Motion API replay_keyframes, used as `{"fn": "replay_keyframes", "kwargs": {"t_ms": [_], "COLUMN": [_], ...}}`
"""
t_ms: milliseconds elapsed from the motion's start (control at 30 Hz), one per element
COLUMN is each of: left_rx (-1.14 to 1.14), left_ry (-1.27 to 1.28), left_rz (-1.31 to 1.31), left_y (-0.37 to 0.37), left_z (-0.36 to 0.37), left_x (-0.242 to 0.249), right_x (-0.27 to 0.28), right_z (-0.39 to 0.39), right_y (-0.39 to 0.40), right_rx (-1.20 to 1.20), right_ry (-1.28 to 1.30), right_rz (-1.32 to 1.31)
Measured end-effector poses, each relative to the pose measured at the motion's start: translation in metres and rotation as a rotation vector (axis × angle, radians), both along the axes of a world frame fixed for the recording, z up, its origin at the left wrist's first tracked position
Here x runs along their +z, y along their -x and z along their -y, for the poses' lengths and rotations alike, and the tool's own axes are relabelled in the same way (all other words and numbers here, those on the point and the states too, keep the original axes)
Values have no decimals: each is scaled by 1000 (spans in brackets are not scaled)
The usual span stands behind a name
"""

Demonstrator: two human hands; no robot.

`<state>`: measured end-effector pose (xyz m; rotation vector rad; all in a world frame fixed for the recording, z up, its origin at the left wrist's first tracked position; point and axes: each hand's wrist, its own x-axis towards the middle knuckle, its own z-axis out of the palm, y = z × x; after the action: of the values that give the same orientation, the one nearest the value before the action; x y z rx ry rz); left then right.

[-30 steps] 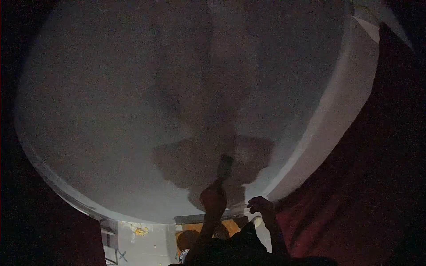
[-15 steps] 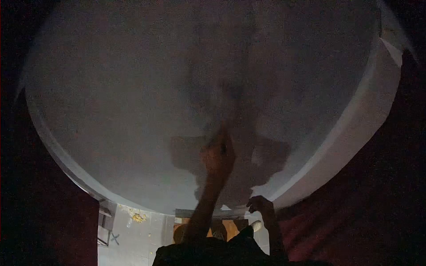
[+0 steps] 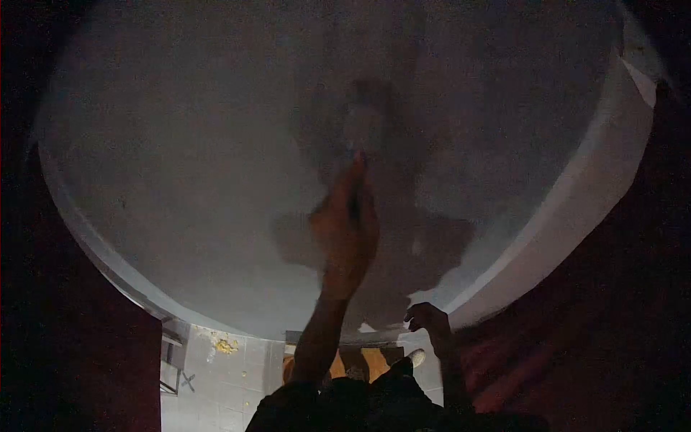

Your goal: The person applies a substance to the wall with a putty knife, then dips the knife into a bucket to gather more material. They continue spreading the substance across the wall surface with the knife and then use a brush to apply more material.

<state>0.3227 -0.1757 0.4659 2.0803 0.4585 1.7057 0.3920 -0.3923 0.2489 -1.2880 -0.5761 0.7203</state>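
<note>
My left hand [image 3: 345, 223] reaches up the middle of the view over a large pale surface [image 3: 201, 180] with a curved edge. Its fingers are pinched together, and a small bluish spot shows at the fingertips; I cannot tell what they hold. Dark shadows of a body and arm fall across the surface around this hand, with a lighter patch just beyond the fingertips. Lower and to the right, my right hand [image 3: 428, 318] hangs near the surface's front edge, fingers loosely bent and apart, with nothing visible in them.
Dark red fabric [image 3: 525, 367] borders the pale surface on both sides. Below lies a tiled floor [image 3: 216, 403] with yellow bits [image 3: 225, 346] on it. A shoe tip [image 3: 417, 356] and an orange-brown striped area [image 3: 381, 360] show near the bottom. The scene is dim.
My left hand has moved farther up the surface, away from my body, still pinched. My right hand has risen slightly and stays loosely bent.
</note>
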Motion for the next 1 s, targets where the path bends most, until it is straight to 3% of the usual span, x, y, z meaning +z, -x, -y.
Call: {"fn": "replay_keyframes", "kwargs": {"t_ms": [67, 133, 200, 300, 400, 567, 633, 700, 767, 833, 933, 1000], "left_rx": [16, 52, 85, 147, 124, -63, -17, 32, 79, 108, 125, 194], "left_ry": [-134, -23, 17, 125, 64, 189, 87, 20, -63, -98, -84, -81], "left_rz": [73, -125, -232, -436, -481, -272, -10, -51, -44, -70, -127, -234], "left_y": [-19, -15, -9, 10, 36, 48, 36, 31, 16, 8, -2, 4], "left_z": [-31, -23, -13, 13, 30, 32, 23, 1, -14, -24, -23, -12], "left_x": [8, -10, -58, -140, -199, -81, -28, 16, 28, 19, -70, -135], "right_x": [13, 15, 9, 12, 11, 16, 21, 24, 22, 10, 11, -3], "right_z": [-9, -8, -8, -1, 2, -10, -14, -15, -16, -15, -9, -2], "right_y": [5, 11, 17, 22, 27, 17, 17, 21, 19, 23, 32, 27], "right_rx": [-11, -8, 8, 43, 83, 83, 48, 89, 115, 120, 50, 55], "right_ry": [39, 39, -5, 129, 91, 69, 96, 73, 50, 36, 76, 57], "right_rz": [5, 9, 11, -23, 48, 10, 1, 34, 158, 358, -32, -105]}}
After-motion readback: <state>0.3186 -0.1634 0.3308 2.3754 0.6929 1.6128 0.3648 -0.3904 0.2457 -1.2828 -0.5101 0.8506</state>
